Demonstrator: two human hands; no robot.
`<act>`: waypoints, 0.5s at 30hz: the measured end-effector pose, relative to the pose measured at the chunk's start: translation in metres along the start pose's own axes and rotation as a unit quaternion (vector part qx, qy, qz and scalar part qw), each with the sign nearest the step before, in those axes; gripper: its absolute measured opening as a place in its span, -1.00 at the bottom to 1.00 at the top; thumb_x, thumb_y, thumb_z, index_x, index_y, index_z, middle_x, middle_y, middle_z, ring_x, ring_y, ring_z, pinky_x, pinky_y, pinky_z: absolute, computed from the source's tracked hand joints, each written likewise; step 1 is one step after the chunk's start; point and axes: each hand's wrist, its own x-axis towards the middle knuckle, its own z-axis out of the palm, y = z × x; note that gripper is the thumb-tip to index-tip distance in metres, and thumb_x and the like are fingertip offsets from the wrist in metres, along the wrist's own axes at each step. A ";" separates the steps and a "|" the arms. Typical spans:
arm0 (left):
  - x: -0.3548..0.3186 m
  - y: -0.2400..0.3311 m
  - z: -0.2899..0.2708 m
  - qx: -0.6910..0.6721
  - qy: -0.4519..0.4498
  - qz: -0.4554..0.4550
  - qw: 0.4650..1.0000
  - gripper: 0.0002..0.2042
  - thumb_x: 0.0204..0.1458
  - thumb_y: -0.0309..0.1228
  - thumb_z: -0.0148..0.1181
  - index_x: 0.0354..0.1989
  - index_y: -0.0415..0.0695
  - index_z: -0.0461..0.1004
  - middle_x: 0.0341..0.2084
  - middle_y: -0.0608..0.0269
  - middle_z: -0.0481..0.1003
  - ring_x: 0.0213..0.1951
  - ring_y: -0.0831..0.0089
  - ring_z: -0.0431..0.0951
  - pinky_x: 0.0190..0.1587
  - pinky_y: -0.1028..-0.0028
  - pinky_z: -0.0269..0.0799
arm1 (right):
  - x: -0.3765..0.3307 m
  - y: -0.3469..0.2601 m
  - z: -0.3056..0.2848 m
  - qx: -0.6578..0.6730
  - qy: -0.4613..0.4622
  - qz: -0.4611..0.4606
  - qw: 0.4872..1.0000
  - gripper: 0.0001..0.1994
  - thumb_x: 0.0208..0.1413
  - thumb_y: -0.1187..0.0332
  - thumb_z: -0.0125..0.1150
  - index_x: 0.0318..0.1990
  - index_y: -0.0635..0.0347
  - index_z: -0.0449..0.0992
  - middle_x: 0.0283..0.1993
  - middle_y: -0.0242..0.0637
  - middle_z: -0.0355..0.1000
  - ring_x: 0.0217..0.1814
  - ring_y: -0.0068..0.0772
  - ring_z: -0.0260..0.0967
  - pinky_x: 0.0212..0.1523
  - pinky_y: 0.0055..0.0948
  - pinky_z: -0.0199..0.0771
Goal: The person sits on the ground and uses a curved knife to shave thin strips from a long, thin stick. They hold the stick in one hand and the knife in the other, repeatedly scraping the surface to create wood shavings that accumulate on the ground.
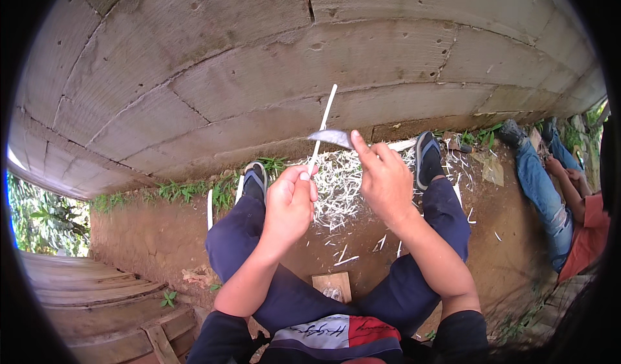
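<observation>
At the far left of the frame I see wooden planks [97, 299] in the lower corner, with greenery above them. Moving toward the centre, my left hand [290, 202] is clenched around the lower part of a thin white stick [323, 121], which rises tilted to the upper right against the concrete block wall [259, 60]. Just right of it, my right hand [385, 179] pinches a curved grey blade [331, 136] at its right end, and the blade lies across the stick above the left hand. Beneath both hands, between my sandalled feet, a heap of pale shavings [339, 189] covers the bare earth. A small wooden block [333, 285] sits between my knees, lower centre. At the right edge, another person [569, 215] in blue jeans sits on the ground.
</observation>
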 end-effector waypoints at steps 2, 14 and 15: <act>0.000 -0.004 0.001 0.102 0.012 0.064 0.993 -0.78 0.39 -0.41 -0.14 -0.02 -0.27 0.40 -0.57 0.42 0.38 -0.72 0.75 0.24 -0.68 0.68 0.15 | 0.001 0.001 -0.002 0.009 0.005 -0.041 0.999 -0.39 -0.07 0.51 0.22 0.22 -0.19 0.51 -0.36 -0.39 0.35 -0.37 -0.32 0.39 -0.49 -0.33 0.48; -0.005 0.007 0.004 0.283 0.057 0.143 0.947 -0.83 0.25 -0.51 -0.02 -0.15 -0.30 0.50 -0.66 0.09 0.50 -0.60 0.29 0.57 -0.48 0.34 0.44 | 0.018 0.000 -0.006 -0.027 0.074 0.060 0.995 -0.38 -0.05 0.51 0.20 0.25 -0.25 0.49 -0.39 -0.35 0.33 -0.40 -0.29 0.39 -0.47 -0.26 0.48; -0.005 0.008 0.004 0.276 0.060 0.125 0.951 -0.83 0.25 -0.51 -0.02 -0.15 -0.29 0.50 -0.66 0.07 0.50 -0.60 0.27 0.57 -0.48 0.33 0.44 | 0.017 -0.001 -0.005 -0.005 0.036 0.004 0.999 -0.39 -0.04 0.51 0.19 0.25 -0.23 0.49 -0.39 -0.35 0.34 -0.40 -0.28 0.39 -0.46 -0.26 0.48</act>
